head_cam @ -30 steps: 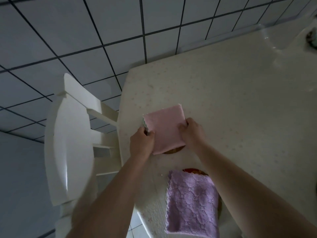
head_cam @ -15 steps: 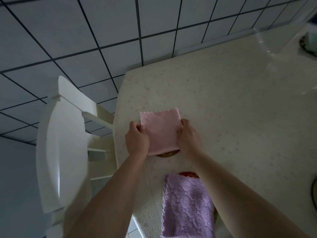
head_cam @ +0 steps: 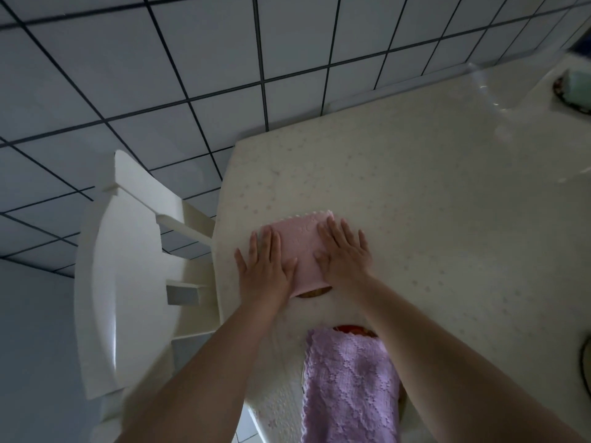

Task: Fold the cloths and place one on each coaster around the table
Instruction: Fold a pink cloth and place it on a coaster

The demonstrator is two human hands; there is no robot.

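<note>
The pink cloth [head_cam: 302, 251], folded into a soft square with a scalloped far edge, lies on a coaster [head_cam: 315, 293] near the table's left edge, between the two hands. Both hands lie flat with fingers straight and slightly spread. The left hand [head_cam: 267, 270] presses the cloth's left edge, its outer fingers on the bare table [head_cam: 447, 219]; the right hand [head_cam: 345, 251] presses the cloth's right side. Half a second ago the same hands had curled fingers pinching the cloth's sides; now they have let go and flattened on it. Only a brown sliver of the coaster peeks out just below the thumbs. Nearer the wrists, between the forearms, a lilac cloth [head_cam: 350, 388] with a knitted, flowery texture covers a second coaster [head_cam: 351, 329], whose reddish rim shows at its far end. The table is cream, smooth, with a faint speckled pattern. Left of the left hand stands a glossy white chair [head_cam: 128, 266] on a grey tiled floor [head_cam: 160, 75] with dark grout. Far beyond the right fingers, a greenish cloth [head_cam: 579, 87] sits on another coaster.
</note>
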